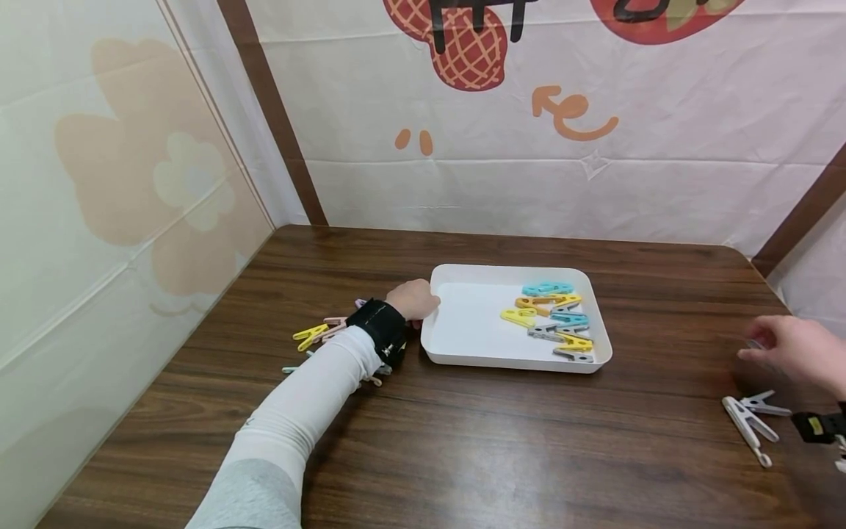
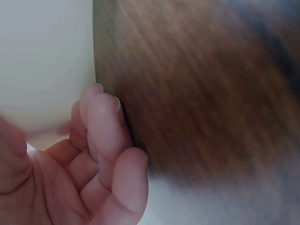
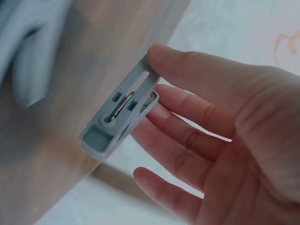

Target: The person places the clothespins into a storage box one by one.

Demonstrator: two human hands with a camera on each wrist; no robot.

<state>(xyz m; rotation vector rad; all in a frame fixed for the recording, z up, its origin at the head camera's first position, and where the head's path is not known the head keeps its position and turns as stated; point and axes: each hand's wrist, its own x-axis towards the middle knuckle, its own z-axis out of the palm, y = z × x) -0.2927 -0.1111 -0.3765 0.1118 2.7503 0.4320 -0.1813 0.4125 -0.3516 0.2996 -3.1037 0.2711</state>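
A white tray (image 1: 463, 353) holds several clothespins at its right side: blue, orange, yellow and grey. My left hand (image 1: 413, 299) is at the tray's left wall, and its curled fingers (image 2: 107, 122) lie against the white edge in the left wrist view. At the far right, my right hand (image 1: 796, 351) pinches a grey clothespin (image 3: 123, 110) between thumb and fingers, above the table. Below that hand, a few light grey clothespins (image 1: 747, 422) lie on the table.
Behind and under my left forearm lies a pile of clothespins (image 1: 311, 336), yellow, pink and other colours, partly hidden by the sleeve. A dark wooden table (image 1: 502, 441) carries everything. Printed white cloth (image 1: 502, 184) hangs along the table's back and left sides.
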